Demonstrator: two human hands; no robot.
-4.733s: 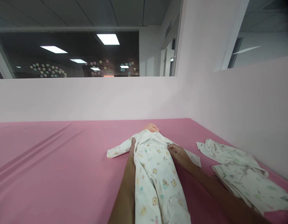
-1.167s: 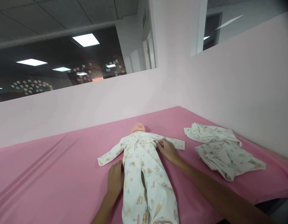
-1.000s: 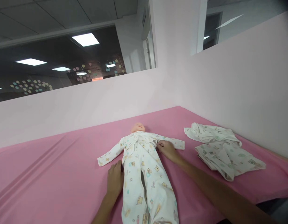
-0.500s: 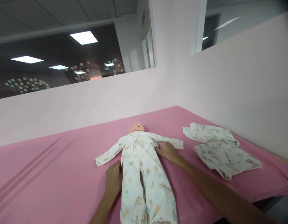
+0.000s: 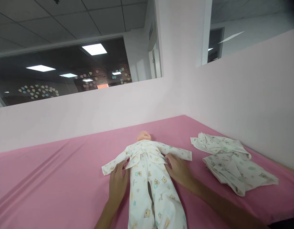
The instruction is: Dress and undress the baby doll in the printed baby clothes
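Observation:
A baby doll [image 5: 144, 135] lies on its back, dressed in a white printed shirt [image 5: 149, 149] and matching trousers [image 5: 147, 190]. Its sleeves stretch out to both sides. The front hem of the shirt lies over the trouser waist, its corners flared outward. My left hand [image 5: 118, 181] is at the left hem corner, thumb and fingers closed around the shirt's edge. On the other side, my right hand [image 5: 179, 170] pinches the right hem corner near the doll's hip; its fingertips are partly hidden. The trouser legs run toward me, with a gap between them.
Crumpled white printed clothes [image 5: 232, 162] lie to the right on the pink padded surface [image 5: 72, 178]. Pale walls [image 5: 108, 111] close off the back and right sides, with windows [image 5: 72, 73] above them.
The shirt's lower front now lies spread over the trouser waist. My left hand has moved up from beside the trousers to the hem. My right hand stays at the doll's side.

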